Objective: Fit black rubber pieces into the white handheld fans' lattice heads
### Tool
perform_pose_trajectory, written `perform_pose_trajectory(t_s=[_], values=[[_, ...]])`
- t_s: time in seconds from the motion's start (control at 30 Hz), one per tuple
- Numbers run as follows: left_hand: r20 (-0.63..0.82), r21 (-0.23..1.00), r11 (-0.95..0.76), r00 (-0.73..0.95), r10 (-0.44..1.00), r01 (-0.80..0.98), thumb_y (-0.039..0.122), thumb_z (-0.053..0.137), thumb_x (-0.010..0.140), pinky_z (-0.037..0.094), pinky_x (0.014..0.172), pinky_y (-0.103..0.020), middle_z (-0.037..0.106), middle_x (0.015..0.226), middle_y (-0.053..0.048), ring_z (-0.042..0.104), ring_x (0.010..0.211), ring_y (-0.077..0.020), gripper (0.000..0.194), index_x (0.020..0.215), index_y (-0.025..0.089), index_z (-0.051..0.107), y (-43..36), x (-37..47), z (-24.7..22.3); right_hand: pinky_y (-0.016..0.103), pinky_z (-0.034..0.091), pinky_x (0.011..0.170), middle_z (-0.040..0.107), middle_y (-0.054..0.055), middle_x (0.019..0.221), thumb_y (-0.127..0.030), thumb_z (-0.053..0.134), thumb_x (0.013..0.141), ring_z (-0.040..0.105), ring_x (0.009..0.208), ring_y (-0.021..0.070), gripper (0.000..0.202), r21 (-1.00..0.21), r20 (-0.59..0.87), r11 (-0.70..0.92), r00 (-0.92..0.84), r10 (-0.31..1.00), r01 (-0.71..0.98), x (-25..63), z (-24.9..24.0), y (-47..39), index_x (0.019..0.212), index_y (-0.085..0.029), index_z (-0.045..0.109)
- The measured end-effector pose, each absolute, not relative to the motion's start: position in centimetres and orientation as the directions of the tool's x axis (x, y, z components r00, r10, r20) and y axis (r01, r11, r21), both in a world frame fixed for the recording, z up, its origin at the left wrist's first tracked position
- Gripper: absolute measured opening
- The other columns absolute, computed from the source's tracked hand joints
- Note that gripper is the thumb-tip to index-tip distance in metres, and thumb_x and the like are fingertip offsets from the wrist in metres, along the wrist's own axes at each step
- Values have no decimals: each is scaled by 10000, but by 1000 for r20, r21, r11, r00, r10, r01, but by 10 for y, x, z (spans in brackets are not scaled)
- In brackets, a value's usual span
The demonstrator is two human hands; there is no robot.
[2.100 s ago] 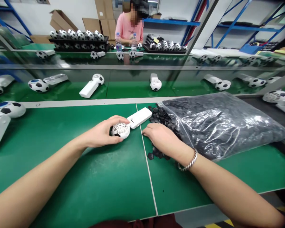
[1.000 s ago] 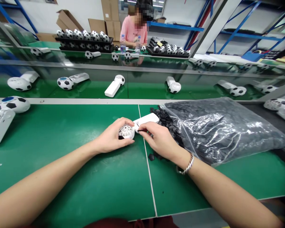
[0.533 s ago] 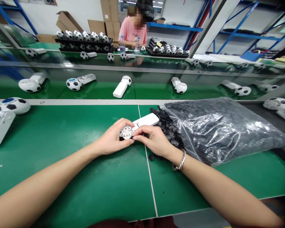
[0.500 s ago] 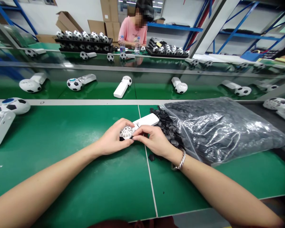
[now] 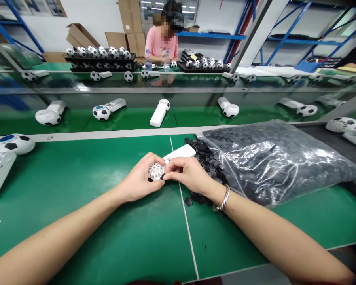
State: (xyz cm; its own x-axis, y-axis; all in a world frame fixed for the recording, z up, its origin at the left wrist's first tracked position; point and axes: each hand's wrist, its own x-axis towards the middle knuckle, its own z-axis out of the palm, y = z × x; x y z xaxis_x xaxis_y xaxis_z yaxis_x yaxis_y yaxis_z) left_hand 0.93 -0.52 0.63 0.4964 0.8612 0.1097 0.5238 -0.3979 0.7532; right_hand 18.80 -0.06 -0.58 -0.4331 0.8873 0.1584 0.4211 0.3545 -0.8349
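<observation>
Left hand (image 5: 138,178) curls part-open, gripping the ball (image 5: 156,171) over the green table (image 5: 91,229); right hand (image 5: 191,173) pinches nearly closed at its rim, can't tell on what; white handle (image 5: 182,151) behind; black chips (image 5: 207,156), then the bag (image 5: 279,158).

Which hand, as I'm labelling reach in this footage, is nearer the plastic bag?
Right. The right hand is just left of the plastic bag, beside the loose black pieces; the left hand is farther left, around the white ball-shaped end.
</observation>
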Motion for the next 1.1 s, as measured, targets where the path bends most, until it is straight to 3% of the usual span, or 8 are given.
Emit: perform_pose_trajectory(t_s=[0.13,0.3,0.57,0.83,1.1], values=[[124,760,-400,490,863,512,175,563,667,387,880,-362,500,1017,-24,494,985,-206,302,957,213,487,-6,9,6,219,382,618,612,-22,706,-233,662,719,538,661,97,59,-777,251,461,-461,851,428,189,-4,0,694,-183,645],[125,754,-411,503,855,511,186,573,682,389,881,-364,499,1039,-25,492,993,-210,306,973,218,486,-6,8,6,220,390,631,613,-24,701,-222,667,717,553,684,106,47,-762,237,477,-496,835,438,191,-3,1,688,-190,650],[182,757,-461,529,829,463,196,543,750,388,875,-349,499,1014,-35,485,984,-199,234,977,213,491,-5,7,3,200,408,585,613,-22,672,-186,675,690,527,608,86,70,-894,169,313,-405,899,321,188,-2,2,652,-160,623],[145,791,-406,505,851,458,142,558,703,388,867,-341,504,975,-25,496,952,-188,197,886,200,515,-7,12,7,197,377,572,540,-38,642,-195,646,708,468,591,76,87,-974,95,182,-481,871,138,187,-3,2,660,-152,587],[156,772,-422,502,851,475,153,568,696,382,886,-356,499,1008,-31,486,990,-201,253,935,209,510,-8,9,7,211,389,591,558,-24,661,-198,592,747,483,614,90,78,-944,76,216,-471,879,250,188,-4,-4,681,-156,593]])
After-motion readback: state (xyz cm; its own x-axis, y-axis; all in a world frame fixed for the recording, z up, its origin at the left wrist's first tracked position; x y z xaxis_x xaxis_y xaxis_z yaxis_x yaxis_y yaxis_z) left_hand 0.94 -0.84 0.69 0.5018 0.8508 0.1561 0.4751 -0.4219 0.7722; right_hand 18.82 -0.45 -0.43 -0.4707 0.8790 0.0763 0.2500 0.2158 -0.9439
